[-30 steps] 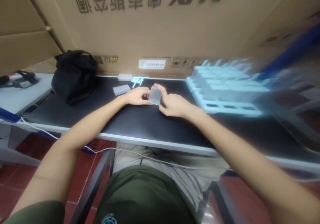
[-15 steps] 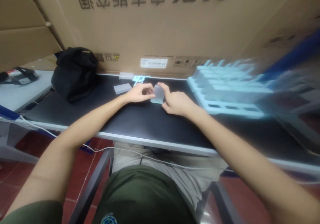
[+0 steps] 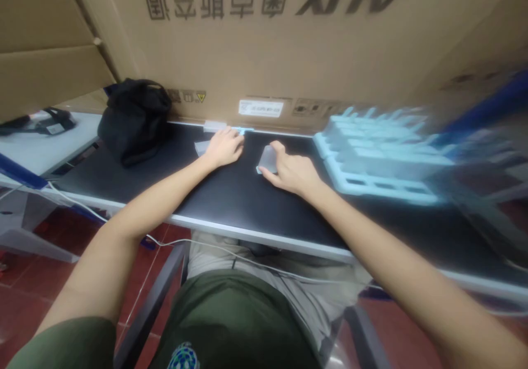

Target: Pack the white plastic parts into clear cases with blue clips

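Observation:
My right hand [image 3: 290, 172] rests on the black tabletop [image 3: 231, 193] and pinches a small translucent plastic case [image 3: 268, 160] that lies tilted on the surface. My left hand [image 3: 224, 147] lies further back and to the left, apart from the case, its fingers curled over small pale parts near the table's rear edge. A flat translucent piece [image 3: 202, 147] peeks out just left of that hand. Whether the left fingers grip anything is hidden.
A black bag [image 3: 134, 119] sits at the back left. A light blue plastic tray [image 3: 379, 152] with several compartments stands at the right, blurred. A large cardboard box [image 3: 264, 44] forms the back wall. A white cable [image 3: 82, 207] hangs along the front edge.
My left hand let go of the case and moved back and left to the small parts by the rear edge. The right hand laid the case lower on the table.

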`<state>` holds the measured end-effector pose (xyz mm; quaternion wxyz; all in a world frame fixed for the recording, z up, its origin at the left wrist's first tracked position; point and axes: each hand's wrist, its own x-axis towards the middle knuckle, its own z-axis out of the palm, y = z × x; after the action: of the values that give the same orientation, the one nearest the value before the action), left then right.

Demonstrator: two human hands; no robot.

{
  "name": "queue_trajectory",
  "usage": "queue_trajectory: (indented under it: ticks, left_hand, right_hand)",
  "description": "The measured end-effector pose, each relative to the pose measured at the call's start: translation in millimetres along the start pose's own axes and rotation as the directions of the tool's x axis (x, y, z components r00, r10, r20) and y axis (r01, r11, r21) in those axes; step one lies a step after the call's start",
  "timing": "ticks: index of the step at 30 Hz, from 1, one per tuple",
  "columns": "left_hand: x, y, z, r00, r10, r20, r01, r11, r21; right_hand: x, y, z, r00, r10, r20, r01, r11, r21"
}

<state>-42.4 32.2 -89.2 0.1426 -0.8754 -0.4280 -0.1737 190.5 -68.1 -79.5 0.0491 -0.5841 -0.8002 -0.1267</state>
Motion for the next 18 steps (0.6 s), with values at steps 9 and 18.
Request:
queue_trajectory:
  ticks: [9,18]
  left_hand:
    - [6,-3,9.5,0.996,-0.065,0.053,0.063,0.997,0.044]
    - [10,-6,8.9,0.987,0.123,0.104,-0.117,0.991,-0.058]
  right_hand:
    - [6,9,10,0.997,0.005,-0.072,0.004,0.991,0.131]
    - [9,20,22,0.979,0.03,-0.203,0.04,0.942,0.333]
